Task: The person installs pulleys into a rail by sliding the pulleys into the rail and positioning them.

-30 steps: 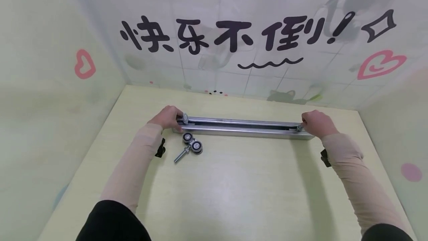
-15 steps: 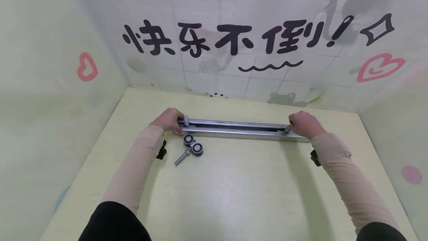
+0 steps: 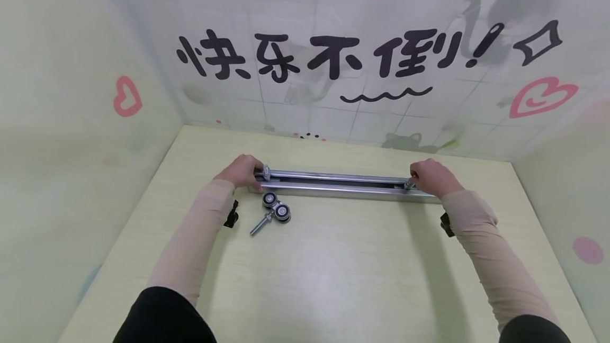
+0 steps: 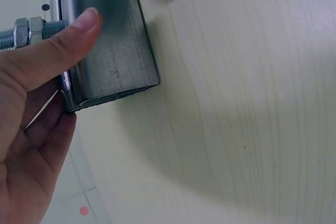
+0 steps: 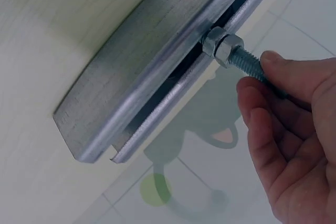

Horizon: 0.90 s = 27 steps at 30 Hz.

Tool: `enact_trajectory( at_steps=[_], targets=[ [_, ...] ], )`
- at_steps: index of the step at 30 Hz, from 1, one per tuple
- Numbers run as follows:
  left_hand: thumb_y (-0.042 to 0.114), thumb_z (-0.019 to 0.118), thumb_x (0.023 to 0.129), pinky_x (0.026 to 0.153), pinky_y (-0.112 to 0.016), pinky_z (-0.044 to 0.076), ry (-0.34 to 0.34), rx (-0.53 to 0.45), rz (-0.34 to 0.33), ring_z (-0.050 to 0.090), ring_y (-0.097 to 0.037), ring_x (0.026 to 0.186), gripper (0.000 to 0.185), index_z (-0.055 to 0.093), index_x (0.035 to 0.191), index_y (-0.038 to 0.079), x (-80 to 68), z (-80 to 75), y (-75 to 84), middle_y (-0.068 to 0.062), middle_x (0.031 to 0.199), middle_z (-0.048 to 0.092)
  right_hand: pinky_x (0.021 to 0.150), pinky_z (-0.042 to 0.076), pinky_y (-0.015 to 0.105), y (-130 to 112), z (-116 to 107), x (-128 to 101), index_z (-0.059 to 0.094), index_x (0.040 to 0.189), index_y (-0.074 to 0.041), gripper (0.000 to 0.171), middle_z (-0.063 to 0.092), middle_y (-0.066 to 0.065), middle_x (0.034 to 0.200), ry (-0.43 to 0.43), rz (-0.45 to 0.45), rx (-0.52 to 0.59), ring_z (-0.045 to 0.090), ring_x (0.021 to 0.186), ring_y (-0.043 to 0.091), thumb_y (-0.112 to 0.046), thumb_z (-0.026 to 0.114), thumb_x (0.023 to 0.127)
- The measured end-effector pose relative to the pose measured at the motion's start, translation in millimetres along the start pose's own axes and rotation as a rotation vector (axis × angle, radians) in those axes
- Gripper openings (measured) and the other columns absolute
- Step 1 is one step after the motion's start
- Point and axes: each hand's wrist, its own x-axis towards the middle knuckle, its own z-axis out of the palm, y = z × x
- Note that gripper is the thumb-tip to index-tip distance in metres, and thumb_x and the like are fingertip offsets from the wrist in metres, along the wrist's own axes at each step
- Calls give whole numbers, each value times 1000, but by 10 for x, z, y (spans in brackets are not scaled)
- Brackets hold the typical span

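Now right hand [image 5: 294, 129] pinches bolt [image 5: 247, 62]; left hand [image 4: 31, 103] grips rail [image 3: 333, 183].

I see the metal rail [image 3: 340, 185] lying crosswise on the table [image 3: 333, 269], toward its far edge, near the back wall [image 3: 333, 99]. My left hand [image 3: 240, 172] sits at the rail's left end, my right hand [image 3: 431, 178] at its right end, on a bolt [image 5: 247, 64] sticking out of the rail's slot. A loose roller bolt [image 3: 271, 211] lies on the table just in front of the rail's left end
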Motion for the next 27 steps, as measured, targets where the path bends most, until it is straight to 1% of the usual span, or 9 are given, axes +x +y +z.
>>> enact_trajectory(
  at_steps=[2, 3, 6, 9, 12, 14, 17, 22, 27],
  targets=[
    [8, 80, 61, 88, -37, 47, 3, 2, 2, 57, -25, 94, 58, 59, 114, -3, 6, -2, 18, -15, 107, 62, 53, 43, 33, 42, -22, -8, 58, 73, -1, 8, 55, 3, 62, -39, 1, 45, 49, 56, 16, -3, 65, 77],
    [7, 80, 61, 88, -38, 47, 3, 2, 4, 57, -25, 94, 58, 59, 114, -3, 6, -4, 23, -16, 107, 62, 57, 46, 35, 67, -29, -12, 60, 81, 2, 9, 58, 7, 67, -59, 4, 67, 53, 61, 19, -4, 65, 77],
    [7, 80, 61, 88, -38, 47, 3, 8, -2, 57, -25, 94, 58, 59, 114, -4, 4, -3, 32, -16, 106, 62, 75, 48, 46, 156, -15, -34, 57, 105, 8, 36, 62, 20, 89, -117, 17, 105, 59, 83, 33, -9, 68, 75],
    [6, 80, 61, 87, -38, 47, -1, 11, 5, 58, -25, 93, 56, 60, 113, -5, 5, 0, 34, -17, 105, 63, 88, 41, 53, 249, 74, -84, 51, 117, 11, 53, 56, 29, 109, -152, 48, 114, 50, 103, 46, -11, 70, 72],
    [6, 80, 61, 86, -37, 48, -1, 13, 9, 58, -25, 91, 54, 61, 110, -4, 14, 9, 42, -16, 103, 64, 93, 38, 54, 336, 205, -145, 49, 118, 13, 59, 52, 32, 116, -159, 81, 115, 46, 109, 49, -13, 72, 70],
    [6, 80, 61, 85, -37, 48, -4, 13, 16, 58, -24, 90, 53, 61, 110, -4, 26, 26, 52, -15, 102, 64, 91, 40, 53, 390, 288, -182, 50, 116, 15, 60, 54, 32, 113, -140, 109, 124, 49, 105, 48, -13, 74, 68],
    [6, 80, 60, 85, -37, 48, -5, 14, 22, 58, -24, 90, 53, 62, 109, -3, 37, 43, 62, -15, 102, 64, 86, 43, 52, 445, 367, -195, 56, 109, 12, 52, 58, 30, 106, -94, 148, 151, 54, 97, 44, -11, 75, 67],
    [6, 81, 60, 83, -37, 48, 13, 33, 55, 57, -23, 86, 48, 64, 104, -2, 51, 36, 25, -13, 98, 65, 81, 45, 49, 448, 376, -143, 62, 99, 8, 44, 62, 24, 98, -42, 169, 170, 56, 89, 37, -9, 77, 62],
    [6, 80, 60, 82, -39, 47, 13, 35, 74, 55, -23, 85, 44, 63, 100, -1, 62, 18, 0, -11, 94, 63, 84, 44, 50, 429, 365, -114, 60, 104, 10, 50, 61, 26, 102, -42, 218, 223, 54, 93, 39, -7, 78, 60]
  ],
)
